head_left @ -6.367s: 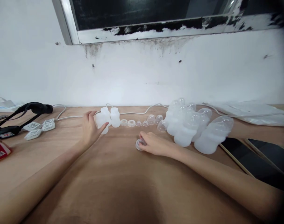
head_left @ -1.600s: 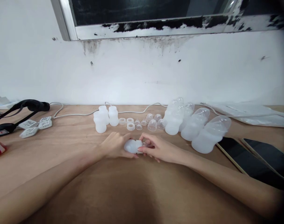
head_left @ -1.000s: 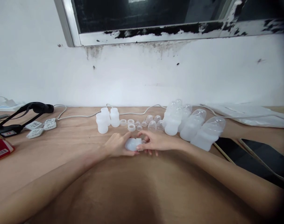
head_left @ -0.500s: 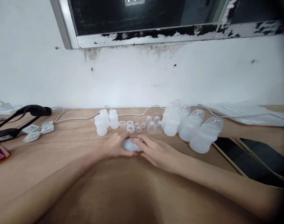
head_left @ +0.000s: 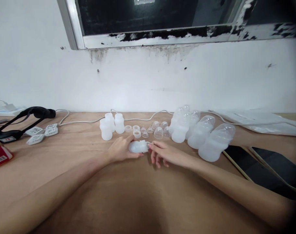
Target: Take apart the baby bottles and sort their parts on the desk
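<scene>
A frosted white baby bottle (head_left: 137, 147) lies sideways in my left hand (head_left: 121, 149), whose thumb and fingers wrap round its body from the left. Its collar end points right. There my right hand (head_left: 164, 152) pinches the tip of the bottle between thumb and index finger, the other fingers hanging loosely below. What sits at that tip looks clear, like a nipple, but is partly hidden by the fingers. Just beyond my hands are several collar rings (head_left: 136, 134), small clear nipples (head_left: 145, 134) and clear dome caps (head_left: 158, 133).
Several bottle bodies without caps (head_left: 106, 129) stand back left. Capped bottles (head_left: 212, 148) stand on the right, near two dark phone-like slabs (head_left: 257, 172). A black headset strap (head_left: 38, 113), white tags (head_left: 36, 139) and a red packet (head_left: 0, 155) lie left. A cable (head_left: 84, 123) runs along the wall.
The bottle has turned so its collar end shows toward the right. My right hand has shifted from over the bottle to its tip, with its lower fingers loosened. The view has shifted slightly.
</scene>
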A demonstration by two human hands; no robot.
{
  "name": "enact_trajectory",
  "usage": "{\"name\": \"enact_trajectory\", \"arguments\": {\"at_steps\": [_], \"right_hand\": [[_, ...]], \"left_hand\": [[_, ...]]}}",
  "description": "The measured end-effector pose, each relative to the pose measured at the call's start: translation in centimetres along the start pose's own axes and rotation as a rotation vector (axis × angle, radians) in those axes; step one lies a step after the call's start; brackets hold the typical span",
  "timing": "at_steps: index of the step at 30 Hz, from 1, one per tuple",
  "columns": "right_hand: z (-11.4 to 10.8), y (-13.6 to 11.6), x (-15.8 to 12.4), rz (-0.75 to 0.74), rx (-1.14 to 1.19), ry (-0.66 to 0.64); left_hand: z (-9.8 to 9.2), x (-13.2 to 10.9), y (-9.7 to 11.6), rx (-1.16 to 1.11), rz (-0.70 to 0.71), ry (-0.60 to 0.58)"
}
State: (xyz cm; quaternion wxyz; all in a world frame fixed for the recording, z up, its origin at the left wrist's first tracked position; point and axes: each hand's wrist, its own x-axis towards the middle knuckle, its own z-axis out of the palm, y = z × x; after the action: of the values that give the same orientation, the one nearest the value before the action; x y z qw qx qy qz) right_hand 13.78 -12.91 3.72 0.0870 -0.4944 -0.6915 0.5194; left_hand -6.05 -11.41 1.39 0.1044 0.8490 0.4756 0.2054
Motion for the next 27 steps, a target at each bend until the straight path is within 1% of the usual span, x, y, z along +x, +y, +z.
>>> {"name": "enact_trajectory", "arguments": {"at_steps": [1, 3, 6, 8, 9, 10, 13, 14, 15, 17, 19, 20, 22, 25, 27], "right_hand": [[-0.1, 0.1, 0.3, -0.038, 0.068, -0.007], [-0.4, 0.2, 0.4, -0.072, 0.112, 0.001], [-1.0, 0.4, 0.4, -0.043, 0.132, -0.1], [-1.4, 0.8, 0.4, -0.079, 0.107, -0.18], [-1.5, 0.9, 0.4, -0.116, 0.076, -0.187], [-1.5, 1.1, 0.4, -0.165, 0.012, -0.152], [-1.4, 1.3, 0.3, -0.303, -0.279, 0.048], [-1.4, 1.2, 0.2, -0.318, -0.344, 0.066], [-1.5, 1.2, 0.2, -0.31, -0.368, 0.046], [-1.6, 1.0, 0.2, -0.256, -0.311, -0.037], [-1.6, 1.1, 0.3, -0.229, -0.252, -0.054], [-1.6, 1.1, 0.3, -0.244, -0.249, -0.021], [-1.4, 1.3, 0.5, -0.339, -0.302, 0.095], [-1.3, 1.2, 0.4, -0.541, -0.512, 0.3], [-1.4, 1.0, 0.2, -0.628, -0.649, 0.348]], "left_hand": [[0.0, 0.0, 0.0, -0.001, 0.008, 0.004], [0.0, -0.1, 0.0, 0.006, 0.034, 0.01], [0.0, -0.1, 0.3, 0.121, 0.066, -0.021], [0.1, -0.2, 0.4, 0.162, 0.087, -0.037], [0.1, -0.2, 0.4, 0.146, 0.088, -0.035], [0.0, -0.1, 0.3, 0.109, 0.088, -0.03], [0.0, -0.1, 0.1, 0.036, 0.074, -0.032], [-0.1, -0.1, 0.2, 0.047, 0.07, -0.043], [-0.1, -0.2, 0.2, 0.072, 0.066, -0.054], [-0.1, -0.3, 0.5, 0.135, 0.058, -0.064], [-0.1, -0.4, 0.7, 0.167, 0.054, -0.071], [-0.1, -0.4, 0.8, 0.171, 0.046, -0.069], [-0.1, -0.4, 0.8, 0.152, 0.024, -0.064], [-0.2, -0.3, 0.4, 0.09, 0.028, -0.067], [-0.3, -0.3, 0.1, 0.026, 0.059, -0.081]]}}
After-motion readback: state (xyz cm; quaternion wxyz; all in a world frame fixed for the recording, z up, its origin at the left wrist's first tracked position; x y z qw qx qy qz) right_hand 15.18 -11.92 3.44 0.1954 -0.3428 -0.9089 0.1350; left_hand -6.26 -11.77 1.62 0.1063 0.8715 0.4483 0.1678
